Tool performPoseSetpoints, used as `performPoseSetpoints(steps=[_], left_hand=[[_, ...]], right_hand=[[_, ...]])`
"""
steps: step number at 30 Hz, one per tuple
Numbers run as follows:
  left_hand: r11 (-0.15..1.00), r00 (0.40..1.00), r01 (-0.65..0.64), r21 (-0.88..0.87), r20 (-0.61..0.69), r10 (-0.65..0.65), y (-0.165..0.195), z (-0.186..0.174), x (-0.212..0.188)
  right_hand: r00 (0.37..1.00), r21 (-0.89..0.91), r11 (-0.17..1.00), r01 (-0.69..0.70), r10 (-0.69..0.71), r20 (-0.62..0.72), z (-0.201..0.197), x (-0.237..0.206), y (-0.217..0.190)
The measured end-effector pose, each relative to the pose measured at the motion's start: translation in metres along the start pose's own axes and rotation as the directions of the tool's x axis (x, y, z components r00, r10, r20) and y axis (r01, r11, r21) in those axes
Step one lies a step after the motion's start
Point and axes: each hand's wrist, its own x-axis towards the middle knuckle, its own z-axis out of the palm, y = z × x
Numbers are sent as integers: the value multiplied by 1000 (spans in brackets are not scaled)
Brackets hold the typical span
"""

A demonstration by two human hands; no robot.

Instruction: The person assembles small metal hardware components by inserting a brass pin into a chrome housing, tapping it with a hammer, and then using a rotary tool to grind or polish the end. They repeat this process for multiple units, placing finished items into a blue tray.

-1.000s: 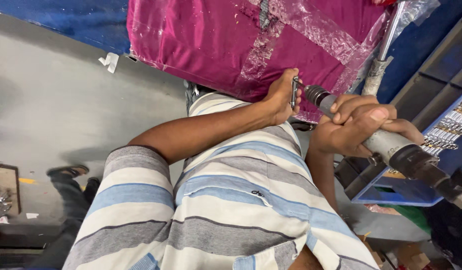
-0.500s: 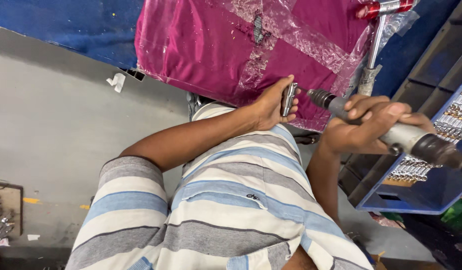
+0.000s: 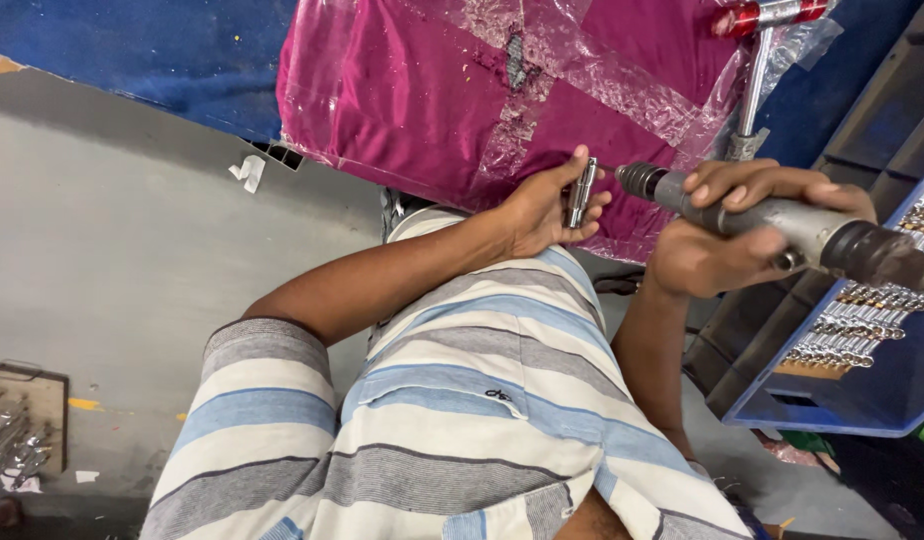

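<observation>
My left hand (image 3: 542,215) grips a short silver metal socket piece (image 3: 582,192) between fingers and thumb, held upright just left of the tool's nose. My right hand (image 3: 727,235) is wrapped around the grey barrel of a cylindrical power tool (image 3: 782,222). The tool's dark chuck tip (image 3: 637,180) points at the socket piece, with a small gap between them. Both hands hover in front of a magenta cloth-covered block wrapped in clear plastic film (image 3: 432,100). My striped shirt (image 3: 452,400) fills the lower part of the view.
A blue tray (image 3: 872,400) holding rows of silver sockets sits at the right, under the tool. A chrome rod with red handle (image 3: 757,60) rises at the upper right. A wooden tray of metal parts (image 3: 17,425) lies on the grey floor at left.
The left hand has drawn the socket piece slightly left, away from the tool's tip. The right hand has shifted its grip along the tool, and the view has moved a little.
</observation>
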Motion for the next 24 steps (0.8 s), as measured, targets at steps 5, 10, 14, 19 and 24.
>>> performPoseSetpoints(steps=[5, 10, 14, 19, 24], left_hand=[[997, 998, 64, -39, -6, -64, 4, 8, -2], [993, 996, 68, -91, -50, -73, 1, 14, 1], [994, 985, 64, -91, -151, -78, -3, 20, 5], [989, 974, 85, -123, -201, -109, -3, 25, 11], [985, 959, 84, -148, -257, -121, -7, 28, 15]], right_hand=[[998, 5, 998, -60, 60, -28, 3, 6, -6], [998, 54, 997, -58, 57, 29, 8, 8, -15], [994, 11, 999, -39, 37, 99, 16, 9, -23], [994, 51, 997, -56, 51, 95, 29, 12, -31], [998, 19, 998, -60, 59, 17, 37, 13, -27]])
